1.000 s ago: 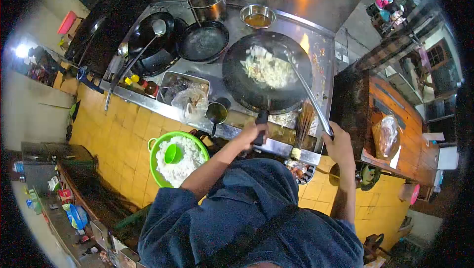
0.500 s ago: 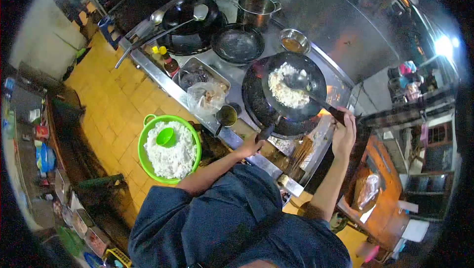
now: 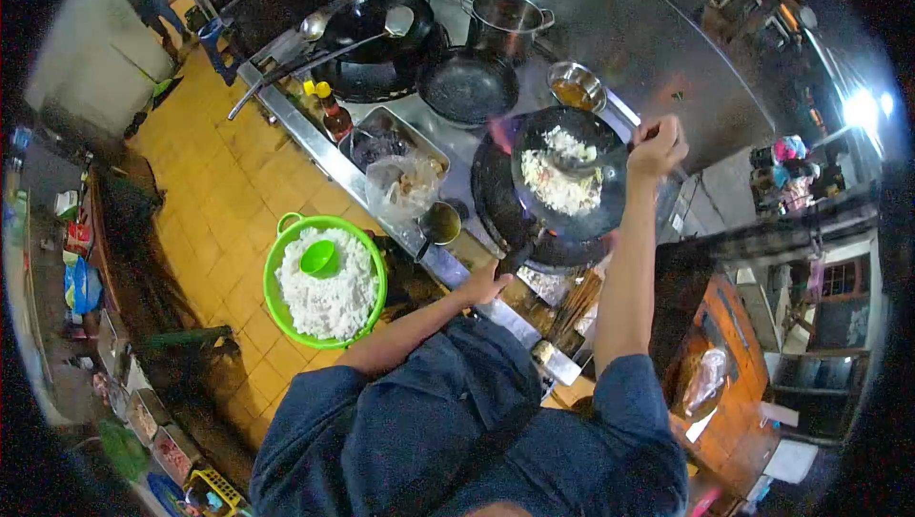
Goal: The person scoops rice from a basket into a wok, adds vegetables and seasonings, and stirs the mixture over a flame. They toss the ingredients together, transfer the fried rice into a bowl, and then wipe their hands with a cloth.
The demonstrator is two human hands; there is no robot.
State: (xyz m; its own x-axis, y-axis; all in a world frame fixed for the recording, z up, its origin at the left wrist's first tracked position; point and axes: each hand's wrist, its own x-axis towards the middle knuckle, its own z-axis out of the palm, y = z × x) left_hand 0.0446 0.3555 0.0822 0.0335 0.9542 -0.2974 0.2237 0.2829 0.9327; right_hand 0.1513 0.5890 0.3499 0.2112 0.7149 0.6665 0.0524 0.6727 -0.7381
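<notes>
Wok [image 3: 613, 188], round, black, crumbly pale food [image 3: 564, 185] inside, left fingers [image 3: 486, 283] gripping handle [image 3: 519, 255], right fingers [image 3: 667, 139] gripping ladle [image 3: 574, 161]

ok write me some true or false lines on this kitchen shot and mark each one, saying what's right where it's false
1. The left hand grips the black handle of the round black wok. True.
2. The wok is empty. False: pale mixed food lies in it.
3. White rice fills much of the round bright green basin. True.
4. The small bright green cup stands on the steel counter. False: it rests on the rice.
5. The right hand is dipped into the basin. False: it is raised by the wok's right side in the picture.
6. The round shiny steel bowl holds orange-brown liquid. True.
</notes>
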